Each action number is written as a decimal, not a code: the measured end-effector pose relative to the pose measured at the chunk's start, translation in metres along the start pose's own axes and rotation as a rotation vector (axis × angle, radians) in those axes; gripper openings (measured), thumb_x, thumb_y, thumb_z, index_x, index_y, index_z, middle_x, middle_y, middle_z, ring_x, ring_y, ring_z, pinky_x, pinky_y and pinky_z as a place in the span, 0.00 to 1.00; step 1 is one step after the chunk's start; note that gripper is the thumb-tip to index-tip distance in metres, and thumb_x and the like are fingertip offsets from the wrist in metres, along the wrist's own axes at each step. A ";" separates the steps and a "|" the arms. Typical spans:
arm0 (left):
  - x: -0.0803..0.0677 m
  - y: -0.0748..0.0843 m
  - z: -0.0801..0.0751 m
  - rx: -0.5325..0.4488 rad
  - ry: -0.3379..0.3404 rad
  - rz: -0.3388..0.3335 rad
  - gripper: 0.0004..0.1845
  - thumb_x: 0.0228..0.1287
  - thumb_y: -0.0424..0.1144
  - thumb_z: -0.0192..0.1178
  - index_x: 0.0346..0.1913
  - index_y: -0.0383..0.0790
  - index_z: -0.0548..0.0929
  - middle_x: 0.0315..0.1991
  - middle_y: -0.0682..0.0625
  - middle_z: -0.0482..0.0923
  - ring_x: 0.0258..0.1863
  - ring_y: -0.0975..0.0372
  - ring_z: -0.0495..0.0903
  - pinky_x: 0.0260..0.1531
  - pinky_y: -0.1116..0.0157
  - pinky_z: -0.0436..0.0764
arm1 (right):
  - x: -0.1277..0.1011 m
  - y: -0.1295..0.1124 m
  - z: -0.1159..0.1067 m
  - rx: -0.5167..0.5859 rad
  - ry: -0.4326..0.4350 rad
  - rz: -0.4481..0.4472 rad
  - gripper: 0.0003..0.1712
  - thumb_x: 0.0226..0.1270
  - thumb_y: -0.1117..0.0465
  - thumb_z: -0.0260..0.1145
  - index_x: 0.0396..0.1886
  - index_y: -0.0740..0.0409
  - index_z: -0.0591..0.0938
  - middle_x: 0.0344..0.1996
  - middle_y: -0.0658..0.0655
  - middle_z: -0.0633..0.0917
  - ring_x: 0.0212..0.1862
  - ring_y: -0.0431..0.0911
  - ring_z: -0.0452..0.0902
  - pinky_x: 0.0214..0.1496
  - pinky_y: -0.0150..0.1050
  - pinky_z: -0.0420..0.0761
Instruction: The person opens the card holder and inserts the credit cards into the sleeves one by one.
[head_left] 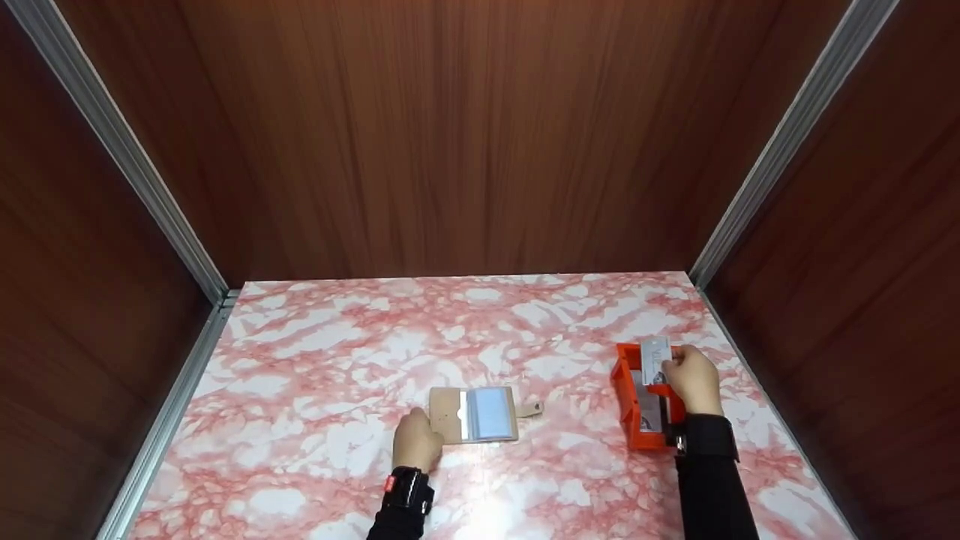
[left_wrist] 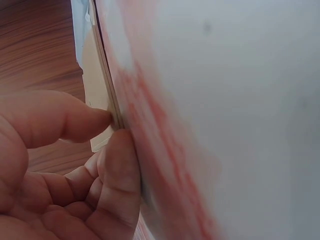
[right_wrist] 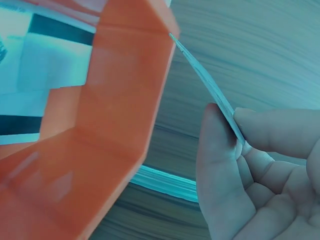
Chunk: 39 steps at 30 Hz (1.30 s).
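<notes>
A tan card holder [head_left: 447, 414] lies spread on the table, with clear plastic sleeves [head_left: 491, 412] on its right side and a white card edge [head_left: 464, 416] beside them. My left hand [head_left: 418, 441] pinches the near left corner of its cover [left_wrist: 100, 85] between thumb and forefinger. Over at the right, my right hand [head_left: 694, 379] holds a silver-grey card [head_left: 655, 358] above the far end of an orange bin [head_left: 634, 424]. In the right wrist view that card [right_wrist: 212, 87] appears edge-on between thumb and forefinger. More cards [right_wrist: 55, 57] with dark stripes lie inside the bin.
The table [head_left: 315, 360] has a pink and white marbled top. Dark wooden panels [head_left: 450, 150] enclose it at the back and sides, with grey metal rails [head_left: 795, 135] at the corners. A snap strap [head_left: 531, 409] sticks out from the holder's right side.
</notes>
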<state>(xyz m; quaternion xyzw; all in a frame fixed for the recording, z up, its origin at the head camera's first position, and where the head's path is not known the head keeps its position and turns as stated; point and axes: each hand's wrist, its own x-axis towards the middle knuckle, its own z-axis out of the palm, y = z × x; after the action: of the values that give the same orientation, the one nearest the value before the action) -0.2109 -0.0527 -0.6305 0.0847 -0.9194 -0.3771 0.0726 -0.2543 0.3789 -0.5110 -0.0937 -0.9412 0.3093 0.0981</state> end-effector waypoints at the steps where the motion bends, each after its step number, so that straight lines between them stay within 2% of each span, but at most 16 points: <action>1: 0.000 0.000 0.000 0.000 -0.001 0.000 0.09 0.43 0.23 0.59 0.31 0.29 0.75 0.26 0.39 0.76 0.30 0.44 0.79 0.37 0.47 0.78 | 0.000 -0.002 0.000 0.007 -0.001 0.000 0.17 0.62 0.67 0.56 0.45 0.77 0.77 0.33 0.69 0.81 0.36 0.61 0.76 0.42 0.55 0.73; 6: 0.000 0.000 0.000 -0.003 -0.008 -0.005 0.10 0.43 0.23 0.59 0.33 0.28 0.76 0.27 0.39 0.76 0.31 0.44 0.79 0.38 0.47 0.78 | 0.000 -0.008 0.001 0.032 -0.005 -0.016 0.17 0.64 0.67 0.56 0.47 0.76 0.77 0.35 0.69 0.80 0.38 0.61 0.76 0.45 0.56 0.73; 12: 0.000 0.000 -0.001 0.004 -0.008 -0.001 0.10 0.43 0.22 0.60 0.33 0.28 0.76 0.27 0.40 0.76 0.31 0.44 0.79 0.38 0.47 0.78 | -0.002 -0.016 0.004 0.050 -0.007 -0.041 0.16 0.65 0.67 0.56 0.48 0.75 0.76 0.35 0.68 0.79 0.36 0.58 0.75 0.44 0.52 0.72; 19: 0.000 -0.001 0.000 0.002 0.000 0.009 0.09 0.42 0.22 0.60 0.32 0.29 0.76 0.26 0.40 0.76 0.30 0.44 0.79 0.37 0.47 0.78 | -0.006 -0.029 0.011 0.086 -0.003 -0.064 0.18 0.65 0.66 0.58 0.50 0.75 0.77 0.37 0.69 0.81 0.38 0.59 0.77 0.43 0.51 0.75; 23: 0.000 -0.002 0.001 -0.004 0.011 0.021 0.08 0.42 0.23 0.61 0.28 0.32 0.74 0.23 0.43 0.74 0.27 0.46 0.78 0.35 0.48 0.77 | -0.009 -0.038 0.020 0.120 0.009 -0.067 0.16 0.64 0.67 0.60 0.48 0.74 0.78 0.35 0.66 0.82 0.37 0.57 0.77 0.39 0.45 0.74; 34: 0.000 -0.002 0.002 -0.003 0.000 0.002 0.08 0.43 0.23 0.62 0.28 0.33 0.74 0.24 0.43 0.74 0.27 0.47 0.78 0.34 0.48 0.77 | -0.024 -0.055 0.053 0.207 -0.030 -0.093 0.13 0.65 0.68 0.62 0.47 0.72 0.78 0.34 0.65 0.82 0.36 0.55 0.77 0.39 0.44 0.76; 39: 0.001 -0.002 0.001 -0.011 0.004 -0.006 0.08 0.42 0.23 0.61 0.27 0.34 0.74 0.23 0.44 0.74 0.26 0.49 0.77 0.32 0.49 0.77 | -0.026 -0.061 0.068 0.242 -0.020 -0.109 0.09 0.62 0.69 0.63 0.40 0.71 0.79 0.29 0.61 0.81 0.33 0.53 0.75 0.38 0.42 0.74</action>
<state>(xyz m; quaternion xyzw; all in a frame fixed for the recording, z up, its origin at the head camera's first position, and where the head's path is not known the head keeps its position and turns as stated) -0.2116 -0.0536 -0.6326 0.0878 -0.9168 -0.3824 0.0740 -0.2524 0.2861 -0.5313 -0.0270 -0.9017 0.4156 0.1162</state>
